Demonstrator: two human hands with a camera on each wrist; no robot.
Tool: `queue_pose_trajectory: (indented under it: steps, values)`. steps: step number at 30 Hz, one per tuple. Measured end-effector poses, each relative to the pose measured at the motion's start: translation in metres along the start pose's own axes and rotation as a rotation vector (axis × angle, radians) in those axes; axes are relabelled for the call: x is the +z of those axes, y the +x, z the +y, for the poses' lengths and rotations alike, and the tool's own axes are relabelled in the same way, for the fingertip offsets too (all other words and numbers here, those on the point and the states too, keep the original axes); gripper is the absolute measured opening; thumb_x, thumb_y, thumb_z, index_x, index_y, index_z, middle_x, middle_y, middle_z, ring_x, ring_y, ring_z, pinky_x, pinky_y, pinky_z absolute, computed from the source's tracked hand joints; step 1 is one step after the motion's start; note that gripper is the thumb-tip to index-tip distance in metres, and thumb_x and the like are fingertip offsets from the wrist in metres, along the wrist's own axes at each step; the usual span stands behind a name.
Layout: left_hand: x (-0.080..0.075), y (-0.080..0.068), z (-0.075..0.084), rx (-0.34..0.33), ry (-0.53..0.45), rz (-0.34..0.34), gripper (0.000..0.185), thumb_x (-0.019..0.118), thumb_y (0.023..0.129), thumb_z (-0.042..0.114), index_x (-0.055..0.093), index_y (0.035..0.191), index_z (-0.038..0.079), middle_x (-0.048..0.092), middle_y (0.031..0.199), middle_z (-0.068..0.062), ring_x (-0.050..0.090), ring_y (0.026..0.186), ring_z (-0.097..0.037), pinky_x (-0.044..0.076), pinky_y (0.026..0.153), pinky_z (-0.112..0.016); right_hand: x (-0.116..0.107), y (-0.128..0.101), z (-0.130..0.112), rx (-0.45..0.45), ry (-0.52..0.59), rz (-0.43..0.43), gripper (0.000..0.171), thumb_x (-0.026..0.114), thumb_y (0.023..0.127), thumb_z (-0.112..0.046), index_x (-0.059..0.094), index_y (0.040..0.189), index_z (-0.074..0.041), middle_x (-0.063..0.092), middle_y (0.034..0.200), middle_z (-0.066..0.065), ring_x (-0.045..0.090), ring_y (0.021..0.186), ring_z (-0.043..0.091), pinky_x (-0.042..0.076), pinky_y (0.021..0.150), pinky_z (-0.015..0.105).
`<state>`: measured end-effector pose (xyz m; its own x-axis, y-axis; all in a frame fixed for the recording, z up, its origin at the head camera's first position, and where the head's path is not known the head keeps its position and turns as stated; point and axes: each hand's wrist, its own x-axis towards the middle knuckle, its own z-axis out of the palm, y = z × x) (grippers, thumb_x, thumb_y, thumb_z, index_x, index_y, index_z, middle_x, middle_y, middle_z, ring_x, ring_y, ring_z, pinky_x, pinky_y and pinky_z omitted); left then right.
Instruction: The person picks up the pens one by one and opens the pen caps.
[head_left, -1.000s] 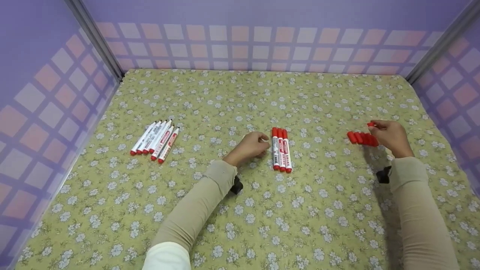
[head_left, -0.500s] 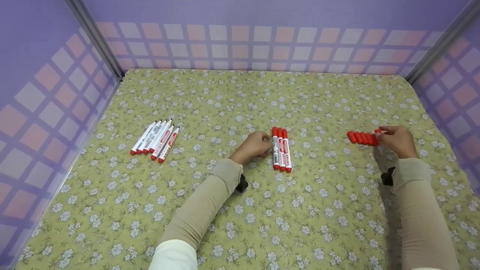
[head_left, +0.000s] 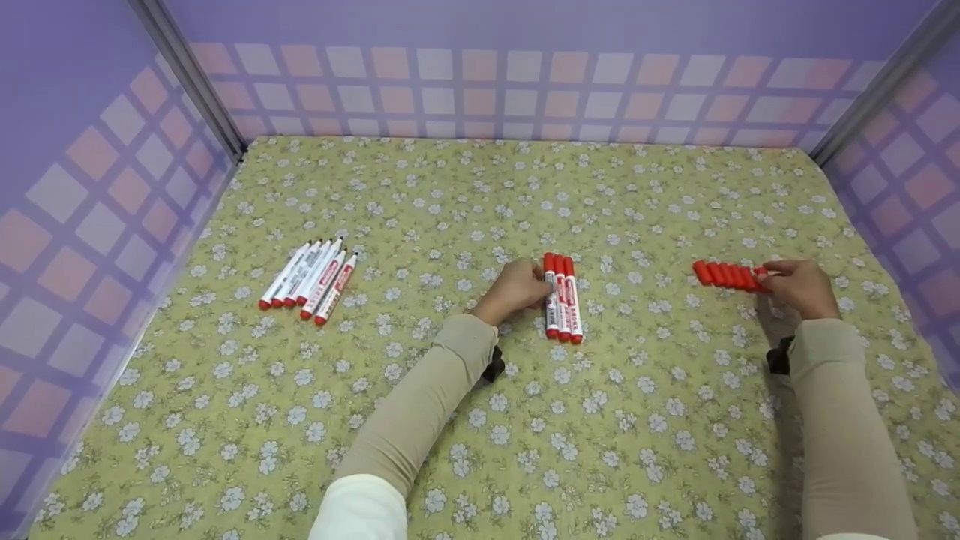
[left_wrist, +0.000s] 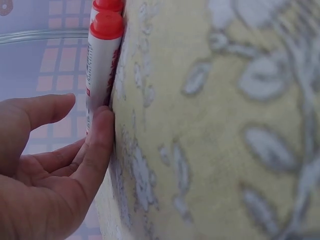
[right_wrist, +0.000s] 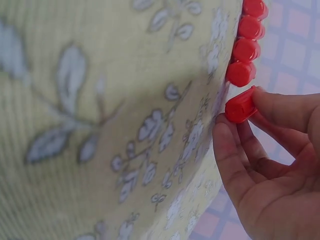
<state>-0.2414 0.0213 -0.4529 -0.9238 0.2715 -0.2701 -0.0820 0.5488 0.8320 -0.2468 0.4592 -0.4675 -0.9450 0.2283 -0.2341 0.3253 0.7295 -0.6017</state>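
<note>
set down level against the row of loose red plastic caps [head_left: 724,274], the red cap [right_wrist: 240,104] pinched in right hand [head_left: 801,287]; left hand [head_left: 517,289] fingertips steadying the capped red-and-white markers [head_left: 562,297].

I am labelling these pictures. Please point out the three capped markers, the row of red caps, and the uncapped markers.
capped markers [head_left: 562,300], head view, white barrels
row of red caps [head_left: 724,274], head view, middle cap
uncapped markers [head_left: 311,279], head view, barrels

Open cloth [head_left: 645,300] btwn 3 markers [head_left: 562,307] & caps [head_left: 724,275].
</note>
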Motion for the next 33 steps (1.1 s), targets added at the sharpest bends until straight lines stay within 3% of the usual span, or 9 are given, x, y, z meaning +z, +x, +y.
queue_pose_trajectory:
  steps: [3,9,19,33]
  values:
    - [0.001,0.0,-0.001,-0.011,-0.031,0.007,0.021,0.064,0.091,0.016,0.063,0.103,-0.001,0.064,0.087,-0.009,0.059,0.067,-0.013,0.047,0.057,-0.022,0.0,-0.007,-0.007,0.024,0.0,-0.014,0.057,0.053,0.096,-0.029,0.044,0.14,0.005,0.055,0.127,0.033,0.057,0.071,0.001,0.046,0.052,0.018]
    - [0.002,-0.002,0.003,-0.03,-0.048,0.018,0.025,0.069,0.089,0.019,0.058,0.103,0.001,0.061,0.092,-0.009,0.058,0.073,-0.014,0.047,0.062,-0.023,-0.004,-0.023,-0.027,0.057,0.003,-0.053,0.058,0.051,0.098,-0.028,0.039,0.143,0.006,0.052,0.13,0.034,0.058,0.078,0.005,0.051,0.065,0.023]
    - [0.003,0.002,0.008,0.049,-0.012,0.003,0.019,0.071,0.086,0.012,0.065,0.1,0.001,0.063,0.084,-0.006,0.06,0.072,-0.016,0.046,0.062,-0.023,-0.006,-0.023,-0.028,0.023,-0.053,-0.052,0.055,0.047,0.099,-0.028,0.042,0.14,0.008,0.049,0.13,0.037,0.059,0.082,0.013,0.05,0.062,0.024]
    - [-0.001,0.006,0.009,-0.032,0.01,-0.027,0.011,0.066,0.086,0.003,0.06,0.077,0.003,0.055,0.068,-0.002,0.049,0.057,-0.011,0.04,0.052,-0.022,-0.004,-0.021,-0.026,0.037,-0.053,-0.082,0.06,0.045,0.099,-0.032,0.038,0.142,0.008,0.046,0.133,0.037,0.057,0.091,0.022,0.049,0.064,0.025]
